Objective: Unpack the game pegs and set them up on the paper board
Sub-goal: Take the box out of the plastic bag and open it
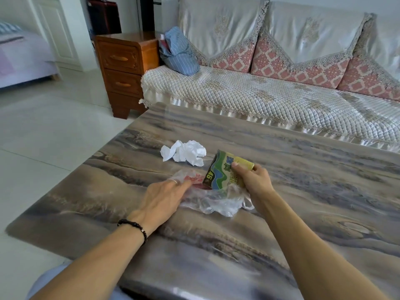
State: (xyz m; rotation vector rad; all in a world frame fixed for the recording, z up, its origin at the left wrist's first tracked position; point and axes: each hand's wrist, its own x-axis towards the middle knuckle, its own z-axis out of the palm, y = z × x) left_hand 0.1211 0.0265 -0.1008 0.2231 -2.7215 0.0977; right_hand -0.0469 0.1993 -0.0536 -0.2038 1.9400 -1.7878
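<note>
Marbled in grey and tan, the table fills the lower view, with both bare forearms reaching across it from the near edge. On the left wrist sits a dark bead bracelet. The left hand lies flat with straight fingers pressing on a clear plastic bag, which is crumpled on the tabletop; something red shows through the film just beyond the fingertips, too blurred to name. The right hand grips a small printed box, thumb on its face and fingers curled behind, holding it tilted on edge with its lower part still in the mouth of the bag. The box is green, blue and yellow and bears the number 45. Pegs and paper board cannot be seen. Just past the box lies a crumpled white paper, apart from both hands. Beyond the table stands a quilted sofa with patterned cushions, a striped blue bundle on its left end, and a wooden drawer cabinet beside it.
</note>
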